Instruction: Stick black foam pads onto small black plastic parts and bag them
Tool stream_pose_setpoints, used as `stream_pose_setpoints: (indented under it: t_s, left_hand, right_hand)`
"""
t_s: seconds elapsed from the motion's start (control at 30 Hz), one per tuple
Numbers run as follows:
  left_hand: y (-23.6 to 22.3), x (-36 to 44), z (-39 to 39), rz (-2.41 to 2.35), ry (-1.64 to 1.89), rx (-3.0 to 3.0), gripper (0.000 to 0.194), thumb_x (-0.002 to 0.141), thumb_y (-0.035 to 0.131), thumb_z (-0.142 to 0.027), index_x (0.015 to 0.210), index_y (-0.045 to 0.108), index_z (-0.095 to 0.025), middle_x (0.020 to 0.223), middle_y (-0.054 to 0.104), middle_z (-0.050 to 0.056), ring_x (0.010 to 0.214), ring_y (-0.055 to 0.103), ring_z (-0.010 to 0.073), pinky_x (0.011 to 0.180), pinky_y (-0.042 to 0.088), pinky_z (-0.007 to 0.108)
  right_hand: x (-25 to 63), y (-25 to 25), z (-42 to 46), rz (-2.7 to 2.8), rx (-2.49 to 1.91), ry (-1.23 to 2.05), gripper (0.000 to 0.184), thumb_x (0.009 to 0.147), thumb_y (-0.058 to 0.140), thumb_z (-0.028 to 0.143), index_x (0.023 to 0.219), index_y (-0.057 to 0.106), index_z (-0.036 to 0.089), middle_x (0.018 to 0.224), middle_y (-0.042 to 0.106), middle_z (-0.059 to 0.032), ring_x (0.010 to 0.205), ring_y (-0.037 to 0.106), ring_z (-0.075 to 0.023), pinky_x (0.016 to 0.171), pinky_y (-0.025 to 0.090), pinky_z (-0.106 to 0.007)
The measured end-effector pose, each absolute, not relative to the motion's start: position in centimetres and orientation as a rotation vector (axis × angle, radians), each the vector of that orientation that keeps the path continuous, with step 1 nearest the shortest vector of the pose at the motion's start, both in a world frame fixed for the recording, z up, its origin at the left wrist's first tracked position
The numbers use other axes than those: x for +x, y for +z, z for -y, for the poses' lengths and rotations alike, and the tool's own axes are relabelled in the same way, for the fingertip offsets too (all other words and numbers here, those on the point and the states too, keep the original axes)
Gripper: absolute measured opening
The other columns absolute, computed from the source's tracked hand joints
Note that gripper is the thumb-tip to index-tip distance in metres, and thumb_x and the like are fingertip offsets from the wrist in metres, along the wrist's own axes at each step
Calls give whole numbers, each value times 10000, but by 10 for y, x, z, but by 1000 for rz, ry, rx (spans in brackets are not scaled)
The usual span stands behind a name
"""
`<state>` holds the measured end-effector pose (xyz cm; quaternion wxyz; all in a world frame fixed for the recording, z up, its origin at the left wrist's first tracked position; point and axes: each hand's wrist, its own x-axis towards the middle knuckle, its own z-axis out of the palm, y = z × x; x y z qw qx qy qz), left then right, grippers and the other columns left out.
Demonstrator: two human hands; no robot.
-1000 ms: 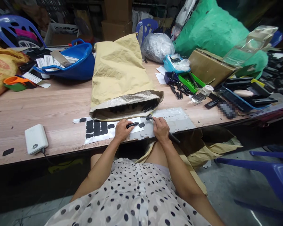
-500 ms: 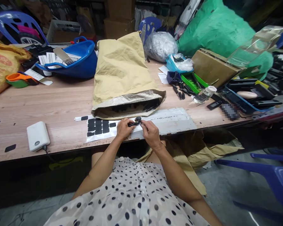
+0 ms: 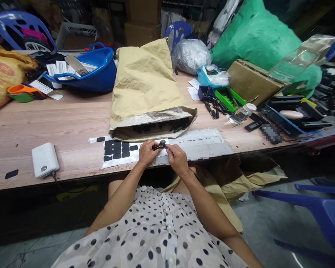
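Note:
Close to the table's front edge, my left hand [image 3: 147,152] pinches a small black part with a round dark head [image 3: 162,143]; its exact kind is too small to make out. The fingertips of my right hand [image 3: 178,159] are closed at the other side of this part, touching it. Under and left of my left hand lies a white sheet with black rounded stickers [image 3: 117,149]. A flat grey-white cardboard piece [image 3: 203,143] runs beneath my right hand. Just behind both hands, a tan paper sack [image 3: 146,82] lies with its mouth facing me, dark pieces inside.
A white power bank [image 3: 45,160] with a cable sits at left. Behind it stands a blue basin [image 3: 96,74] holding white boxes. Toward the right are a green tray [image 3: 230,98], a clear bottle [image 3: 242,113], a cardboard box [image 3: 254,82] and a blue tray [image 3: 281,121] of black parts.
Both hands stay at nearly the same spot. The round head of the black part has shifted slightly between my fingertips, and my right fingers have moved a little to the left.

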<state>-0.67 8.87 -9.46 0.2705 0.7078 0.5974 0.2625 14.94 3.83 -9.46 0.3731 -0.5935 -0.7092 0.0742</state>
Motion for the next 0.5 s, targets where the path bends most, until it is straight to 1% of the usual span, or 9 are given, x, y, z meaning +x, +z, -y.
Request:
stream_pose_setpoints:
  t_s: [0.17, 0.37, 0.5]
  left_hand:
    - [-96, -7, -89, -1594, 701, 1914, 115, 761, 747, -228, 869, 741, -266, 926, 696, 2, 951, 621, 210, 857, 482, 324]
    - [-97, -7, -89, -1602, 724, 1917, 108, 751, 749, -231, 853, 747, -264, 890, 693, 0, 923, 622, 208, 834, 483, 318]
    - [-99, -7, -88, -1591, 744, 1917, 114, 749, 746, -229, 857, 754, -264, 896, 700, 5, 926, 624, 210, 845, 483, 326]
  right_hand:
    - [146, -89, -36, 1779, -1462, 163, 330, 994, 430, 223, 1177, 705, 232, 928, 685, -69, 889, 642, -191, 821, 526, -291]
    - [146, -95, -35, 1836, -1511, 156, 330, 978, 434, 197, 1131, 726, 218, 892, 684, -65, 837, 638, -184, 774, 519, -275]
    - [154, -90, -36, 1763, -1522, 116, 332, 979, 435, 192, 1148, 720, 202, 891, 679, -69, 854, 638, -188, 790, 516, -283]
